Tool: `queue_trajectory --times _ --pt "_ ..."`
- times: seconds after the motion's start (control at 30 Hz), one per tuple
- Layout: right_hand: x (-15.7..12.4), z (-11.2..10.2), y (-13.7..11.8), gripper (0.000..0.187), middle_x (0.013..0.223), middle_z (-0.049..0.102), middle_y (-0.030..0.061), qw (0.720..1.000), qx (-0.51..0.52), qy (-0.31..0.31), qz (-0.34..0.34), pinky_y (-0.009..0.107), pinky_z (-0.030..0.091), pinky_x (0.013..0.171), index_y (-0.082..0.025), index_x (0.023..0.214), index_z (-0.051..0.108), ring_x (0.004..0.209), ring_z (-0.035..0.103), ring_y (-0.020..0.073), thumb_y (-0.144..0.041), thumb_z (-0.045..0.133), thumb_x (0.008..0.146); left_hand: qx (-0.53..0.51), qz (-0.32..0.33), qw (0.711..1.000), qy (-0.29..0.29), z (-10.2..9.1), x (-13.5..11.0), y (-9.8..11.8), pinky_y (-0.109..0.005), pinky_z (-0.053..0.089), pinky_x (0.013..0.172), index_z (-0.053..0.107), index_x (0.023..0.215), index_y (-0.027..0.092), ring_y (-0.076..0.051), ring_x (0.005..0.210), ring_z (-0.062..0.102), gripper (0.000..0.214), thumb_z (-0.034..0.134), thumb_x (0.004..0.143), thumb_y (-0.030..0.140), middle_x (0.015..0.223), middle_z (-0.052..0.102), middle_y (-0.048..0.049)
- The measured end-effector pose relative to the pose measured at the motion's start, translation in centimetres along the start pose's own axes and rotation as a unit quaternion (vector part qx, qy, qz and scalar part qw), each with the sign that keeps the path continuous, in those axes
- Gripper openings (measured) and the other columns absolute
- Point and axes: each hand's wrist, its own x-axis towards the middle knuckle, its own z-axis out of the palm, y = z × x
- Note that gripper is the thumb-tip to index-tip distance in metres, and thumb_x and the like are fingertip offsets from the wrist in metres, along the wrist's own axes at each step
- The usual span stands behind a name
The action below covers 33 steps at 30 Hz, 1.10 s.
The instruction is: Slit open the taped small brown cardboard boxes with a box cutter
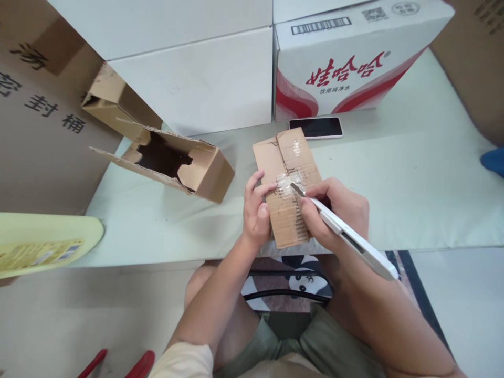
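A brown cardboard box (281, 220) sits tilted near the table's front edge, its top torn along the seam and patched with clear tape (289, 182). My left hand (258, 212) grips the box's left side, with fingertips over its top face. In my right hand (338, 207) is a white utility knife (346, 233). Its short extended blade meets the taped middle of the box, and the right fingers rest close to the cardboard. What lies inside the box is hidden.
An opened cardboard box (208, 168) lies to the left, another small box (122, 97) behind it. White cartons (197, 79) and a red-and-white carton (354, 63) line the back. A phone (317, 127) lies before them. A yellow container (47, 244) stands at the left edge.
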Motion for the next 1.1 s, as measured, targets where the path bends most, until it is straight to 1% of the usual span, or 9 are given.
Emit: queue_trajectory --times 0.1,0.23,0.33,0.4,0.57,0.7,0.97,1.1 --pt "0.03 -0.07 -0.04 0.012 0.055 0.065 -0.0040 1.000 0.004 0.006 -0.008 0.026 0.042 0.049 -0.026 0.077 0.060 0.044 0.054 0.0133 -0.035 0.062 0.084 -0.003 0.003 1.000 0.002 0.00 0.00 -0.01 -0.054 0.047 0.123 0.063 0.130 0.028 -0.030 0.147 0.055 0.050 0.026 0.111 0.056 0.156 0.055 -0.0106" --pt "-0.28 0.08 0.27 0.013 0.056 0.064 -0.0036 1.000 0.000 -0.007 0.002 0.027 0.043 0.051 -0.027 0.079 0.060 0.046 0.055 0.0142 -0.037 0.062 0.086 0.000 0.006 1.000 0.005 0.04 -0.01 -0.02 -0.053 0.048 0.122 0.063 0.130 0.028 -0.029 0.147 0.056 0.050 0.025 0.111 0.055 0.156 0.055 -0.0104" --pt "-0.56 0.24 0.58 0.014 0.057 0.064 -0.0031 1.000 0.000 0.005 -0.004 0.029 0.044 0.052 -0.027 0.080 0.061 0.047 0.054 0.0146 -0.038 0.061 0.088 0.018 0.002 1.000 -0.002 0.01 0.01 0.03 -0.054 0.047 0.123 0.062 0.129 0.027 -0.030 0.148 0.055 0.053 0.022 0.111 0.057 0.155 0.056 -0.0109" --pt "-0.59 0.21 0.60 0.012 0.057 0.063 -0.0032 1.000 0.006 0.009 -0.011 0.029 0.043 0.052 -0.027 0.080 0.061 0.047 0.054 0.0144 -0.037 0.062 0.088 0.010 0.005 1.000 -0.002 -0.04 0.06 0.11 -0.053 0.047 0.123 0.062 0.130 0.028 -0.029 0.148 0.055 0.051 0.024 0.112 0.056 0.155 0.055 -0.0104" --pt "-0.30 -0.18 0.19 0.009 0.056 0.063 -0.0047 1.000 0.027 0.000 -0.009 0.027 0.041 0.049 -0.026 0.078 0.061 0.044 0.053 0.0125 -0.031 0.064 0.085 -0.026 0.016 1.000 0.003 -0.10 0.27 0.28 -0.051 0.048 0.122 0.063 0.131 0.029 -0.028 0.146 0.056 0.046 0.029 0.112 0.053 0.157 0.054 -0.0083" --pt "-0.26 -0.21 0.09 0.009 0.055 0.062 -0.0053 0.999 0.044 0.010 -0.014 0.026 0.041 0.048 -0.025 0.077 0.062 0.044 0.052 0.0118 -0.030 0.066 0.084 -0.017 0.013 1.000 0.006 -0.07 0.30 0.30 -0.053 0.049 0.120 0.063 0.129 0.028 -0.030 0.145 0.057 0.047 0.029 0.112 0.054 0.156 0.055 -0.0096" --pt "-0.15 -0.06 0.10 0.008 0.056 0.063 -0.0054 0.998 0.050 0.022 -0.029 0.025 0.040 0.047 -0.025 0.076 0.062 0.044 0.052 0.0112 -0.027 0.066 0.082 -0.008 0.022 1.000 0.005 -0.06 0.27 0.15 -0.052 0.051 0.119 0.063 0.130 0.027 -0.029 0.145 0.058 0.047 0.027 0.112 0.053 0.155 0.055 -0.0101" --pt "-0.23 -0.09 0.12 0.008 0.055 0.063 -0.0052 0.998 0.048 0.018 -0.021 0.025 0.040 0.046 -0.025 0.077 0.062 0.043 0.052 0.0114 -0.028 0.066 0.083 -0.003 0.020 1.000 0.006 -0.05 0.26 0.16 -0.053 0.051 0.120 0.063 0.130 0.027 -0.029 0.145 0.057 0.048 0.027 0.112 0.054 0.155 0.056 -0.0107"
